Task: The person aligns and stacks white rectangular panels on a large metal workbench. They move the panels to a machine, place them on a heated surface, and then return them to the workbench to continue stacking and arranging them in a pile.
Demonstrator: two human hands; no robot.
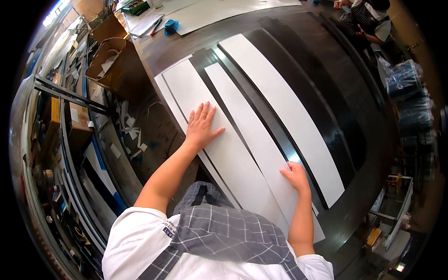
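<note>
My left hand [204, 128] lies flat, fingers spread, on a wide white panel [184, 83] along the table's left edge. A narrower white strip [233, 98] runs beside that panel, and its near end overlaps or meets it close to my body. My right hand [297, 177] grips this strip's right edge, thumb on top; the other fingers are partly hidden. Further right, a third white strip [280, 102] rests on a dark strip whose edge shows along its left side. Dark shiny strips [322, 98] lie beyond it.
The dark table [200, 39] holds a pale sheet [224, 21], a blue crumpled item [171, 26] and papers [146, 24] at its far end. On the left stand a cardboard box [112, 65], scraps on the floor and a rack [70, 95]. A co-worker [368, 23] is at far right.
</note>
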